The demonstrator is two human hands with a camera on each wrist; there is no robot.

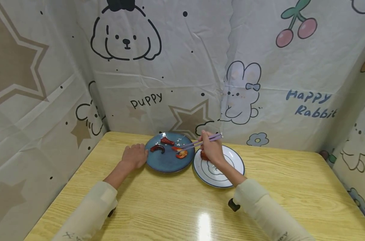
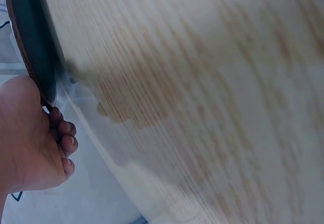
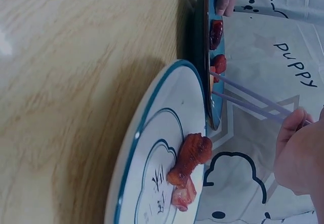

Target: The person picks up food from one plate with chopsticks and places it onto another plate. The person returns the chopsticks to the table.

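My right hand (image 1: 211, 147) holds a pair of purple chopsticks (image 1: 197, 143) over the gap between two plates. Their tips reach an orange shrimp-like piece (image 1: 181, 154) on the blue plate (image 1: 167, 166); whether they pinch it I cannot tell. Beside it lie a dark curved piece (image 1: 158, 148) and a reddish-brown drumstick-like piece (image 1: 167, 141). At the blue plate's left rim, my left hand (image 1: 135, 156) grips the edge, with curled fingers (image 2: 67, 143) visible in the left wrist view. On the white plate (image 3: 152, 127) rest a glazed brown drumstick-like piece (image 3: 190, 158) and a smaller pinkish piece (image 3: 183, 196).
The white plate has a blue rim and stands right of the blue one, close to it. Both are on a wood-grain table (image 1: 170, 204). Printed cloth (image 1: 182, 67) with cartoon figures hangs behind and along the sides, near the table's back edge.
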